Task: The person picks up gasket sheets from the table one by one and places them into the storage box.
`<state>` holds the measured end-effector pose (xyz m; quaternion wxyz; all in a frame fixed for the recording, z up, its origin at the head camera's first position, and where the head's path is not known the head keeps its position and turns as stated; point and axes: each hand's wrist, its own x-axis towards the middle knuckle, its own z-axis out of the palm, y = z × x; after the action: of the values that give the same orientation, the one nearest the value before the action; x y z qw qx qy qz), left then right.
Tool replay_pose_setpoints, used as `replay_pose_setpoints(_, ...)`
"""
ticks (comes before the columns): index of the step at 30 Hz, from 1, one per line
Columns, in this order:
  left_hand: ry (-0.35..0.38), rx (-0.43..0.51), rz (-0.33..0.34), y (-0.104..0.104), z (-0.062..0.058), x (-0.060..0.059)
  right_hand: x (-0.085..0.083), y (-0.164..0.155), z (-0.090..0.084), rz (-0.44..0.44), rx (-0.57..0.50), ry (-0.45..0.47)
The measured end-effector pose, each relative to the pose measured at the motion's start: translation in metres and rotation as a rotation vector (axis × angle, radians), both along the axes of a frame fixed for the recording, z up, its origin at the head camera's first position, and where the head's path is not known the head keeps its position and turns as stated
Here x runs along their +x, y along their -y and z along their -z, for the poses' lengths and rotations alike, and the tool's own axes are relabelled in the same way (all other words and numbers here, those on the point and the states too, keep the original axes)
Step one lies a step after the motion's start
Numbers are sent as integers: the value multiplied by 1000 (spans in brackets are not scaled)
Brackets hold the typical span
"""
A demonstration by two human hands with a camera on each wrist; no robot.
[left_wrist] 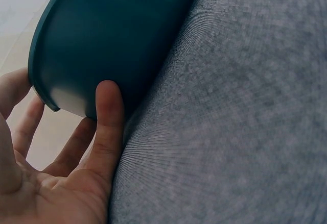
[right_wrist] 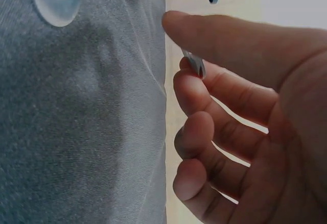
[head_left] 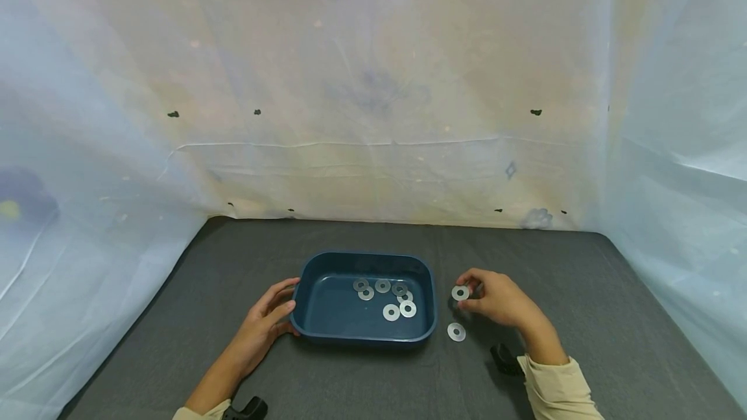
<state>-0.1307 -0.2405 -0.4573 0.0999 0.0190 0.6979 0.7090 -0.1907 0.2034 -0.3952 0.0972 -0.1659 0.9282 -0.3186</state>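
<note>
Flat metal washers lie in a dark blue rectangular tray (head_left: 344, 323), several of them toward its right half, some overlapping. My left hand (head_left: 265, 323) rests against the tray's left end; in the left wrist view its fairly straight fingers (left_wrist: 108, 112) touch the outer wall and rim. To the right of the tray, my right hand (head_left: 498, 297) pinches one washer (head_left: 454, 293) between thumb and fingers, above the cloth. That pinched washer (right_wrist: 195, 65) shows nearly edge-on in the right wrist view. Another loose washer (head_left: 449, 332) lies on the cloth just below the right hand.
Dark grey cloth (head_left: 362, 381) covers the table. Pale patterned sheeting (head_left: 379, 115) hangs behind it and along both sides. Near each wrist sits a black device (head_left: 506, 360), partly by the beige sleeve (head_left: 557, 384).
</note>
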Motion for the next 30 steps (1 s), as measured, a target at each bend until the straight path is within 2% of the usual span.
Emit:
replay_pose_setpoints(13, -4, -6, 10, 0, 0, 0, 0, -2, -7, 15, -1, -22)
replay_pose_setpoints(30, -2, -7, 10, 1, 1, 0, 4, -2, -18, 77, -2, -74)
